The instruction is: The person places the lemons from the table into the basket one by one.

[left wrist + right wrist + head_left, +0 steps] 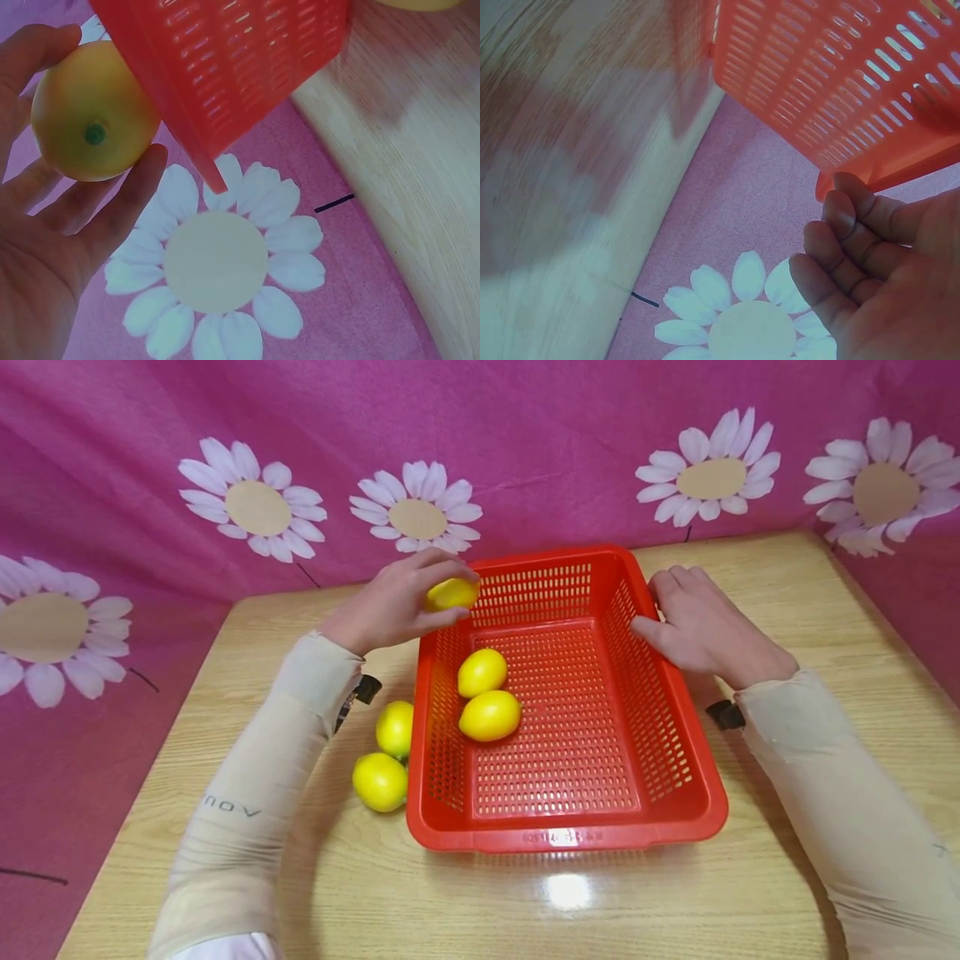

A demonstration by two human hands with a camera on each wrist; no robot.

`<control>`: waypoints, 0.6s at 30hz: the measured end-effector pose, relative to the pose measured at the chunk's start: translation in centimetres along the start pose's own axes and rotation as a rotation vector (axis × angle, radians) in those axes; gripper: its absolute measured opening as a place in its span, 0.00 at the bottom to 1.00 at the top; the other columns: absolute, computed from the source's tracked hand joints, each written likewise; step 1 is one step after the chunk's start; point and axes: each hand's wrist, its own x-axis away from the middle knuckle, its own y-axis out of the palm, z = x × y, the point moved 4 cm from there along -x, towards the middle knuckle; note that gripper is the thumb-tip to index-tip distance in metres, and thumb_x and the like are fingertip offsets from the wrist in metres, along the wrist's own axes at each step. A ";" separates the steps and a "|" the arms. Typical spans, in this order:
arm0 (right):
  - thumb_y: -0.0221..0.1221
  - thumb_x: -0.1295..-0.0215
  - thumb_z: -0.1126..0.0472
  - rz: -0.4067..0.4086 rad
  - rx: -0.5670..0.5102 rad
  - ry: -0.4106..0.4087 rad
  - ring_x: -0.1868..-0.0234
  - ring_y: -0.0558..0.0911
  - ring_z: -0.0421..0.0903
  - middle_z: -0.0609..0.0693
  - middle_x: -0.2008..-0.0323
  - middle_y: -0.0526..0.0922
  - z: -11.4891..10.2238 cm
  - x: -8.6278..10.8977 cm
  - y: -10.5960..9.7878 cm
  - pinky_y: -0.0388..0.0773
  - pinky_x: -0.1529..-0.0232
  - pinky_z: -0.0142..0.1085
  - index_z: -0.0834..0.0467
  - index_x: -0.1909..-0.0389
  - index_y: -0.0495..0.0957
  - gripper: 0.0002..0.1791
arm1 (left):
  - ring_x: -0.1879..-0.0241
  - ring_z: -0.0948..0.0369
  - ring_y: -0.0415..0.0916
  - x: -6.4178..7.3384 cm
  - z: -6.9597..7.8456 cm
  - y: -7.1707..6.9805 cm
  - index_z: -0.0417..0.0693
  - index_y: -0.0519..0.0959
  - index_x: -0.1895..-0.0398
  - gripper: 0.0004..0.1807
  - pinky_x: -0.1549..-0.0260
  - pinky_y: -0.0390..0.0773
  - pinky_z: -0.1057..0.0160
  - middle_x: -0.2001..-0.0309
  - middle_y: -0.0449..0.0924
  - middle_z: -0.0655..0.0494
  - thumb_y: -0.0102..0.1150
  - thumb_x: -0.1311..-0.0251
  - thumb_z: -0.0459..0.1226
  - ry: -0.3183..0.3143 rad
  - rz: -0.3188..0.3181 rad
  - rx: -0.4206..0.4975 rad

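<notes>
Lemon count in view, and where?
5: one lemon in the left hand; two lemons inside the red basket; two lemons on the table, left of it. Others could be hidden behind the basket.

Your basket: solid red, patterned with rows of slots. Your held lemon: yellow, one small green spot. Your two lemons inside: bright yellow. Your two lemons outside: the same yellow. Your worktop: pale tan wood grain. Your cloth: magenta, printed with white daisies, beige centres. Your sleeves: beige, the left one dark-lettered.
</notes>
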 end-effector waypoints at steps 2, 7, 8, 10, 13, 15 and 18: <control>0.49 0.29 0.51 0.003 0.002 -0.001 0.48 0.70 0.61 0.64 0.54 0.75 0.0 0.0 0.0 0.67 0.44 0.56 0.69 0.51 0.71 0.23 | 0.42 0.54 0.76 -0.2 0.1 0.1 0.53 0.79 0.37 0.21 0.38 0.79 0.53 0.36 0.77 0.51 0.65 0.32 0.45 0.008 -0.007 -0.009; 0.50 0.30 0.51 0.026 0.006 -0.019 0.50 0.70 0.61 0.65 0.55 0.76 -0.1 0.0 -0.2 0.67 0.45 0.55 0.69 0.52 0.71 0.22 | 0.41 0.53 0.77 -0.7 0.3 0.4 0.52 0.80 0.38 0.21 0.37 0.78 0.52 0.37 0.78 0.50 0.66 0.32 0.45 0.032 -0.013 -0.016; 0.50 0.30 0.52 0.033 0.008 -0.025 0.50 0.70 0.61 0.65 0.56 0.76 -0.1 0.0 -0.2 0.67 0.45 0.55 0.69 0.53 0.71 0.22 | 0.40 0.53 0.76 -0.8 0.3 0.4 0.52 0.80 0.38 0.21 0.36 0.78 0.52 0.37 0.78 0.50 0.66 0.32 0.45 0.029 -0.019 -0.014; 0.50 0.30 0.52 0.032 0.006 -0.026 0.50 0.70 0.61 0.64 0.56 0.76 -0.1 0.0 -0.1 0.66 0.45 0.55 0.69 0.53 0.71 0.22 | 0.39 0.52 0.76 -0.9 0.3 0.7 0.52 0.79 0.38 0.21 0.36 0.78 0.51 0.37 0.78 0.50 0.65 0.31 0.45 0.022 -0.032 -0.014; 0.50 0.30 0.52 0.029 0.000 -0.021 0.50 0.70 0.61 0.64 0.56 0.76 0.0 0.0 -0.1 0.66 0.45 0.55 0.69 0.54 0.71 0.21 | 0.39 0.52 0.76 -1.1 0.3 1.0 0.53 0.79 0.37 0.21 0.36 0.78 0.51 0.37 0.77 0.50 0.65 0.31 0.45 0.016 -0.054 -0.009; 0.49 0.30 0.52 0.026 -0.003 -0.016 0.50 0.70 0.61 0.64 0.56 0.76 0.0 0.0 0.0 0.66 0.45 0.54 0.68 0.54 0.71 0.21 | 0.39 0.52 0.76 -1.3 0.2 1.3 0.53 0.79 0.37 0.21 0.35 0.78 0.52 0.37 0.77 0.50 0.65 0.31 0.45 0.018 -0.065 -0.007; 0.50 0.30 0.52 0.028 -0.006 -0.014 0.50 0.70 0.61 0.64 0.57 0.76 0.0 0.0 0.0 0.66 0.45 0.54 0.68 0.54 0.71 0.21 | 0.39 0.52 0.76 -1.4 0.2 1.6 0.52 0.79 0.37 0.22 0.35 0.79 0.52 0.36 0.77 0.50 0.65 0.31 0.45 0.022 -0.077 -0.002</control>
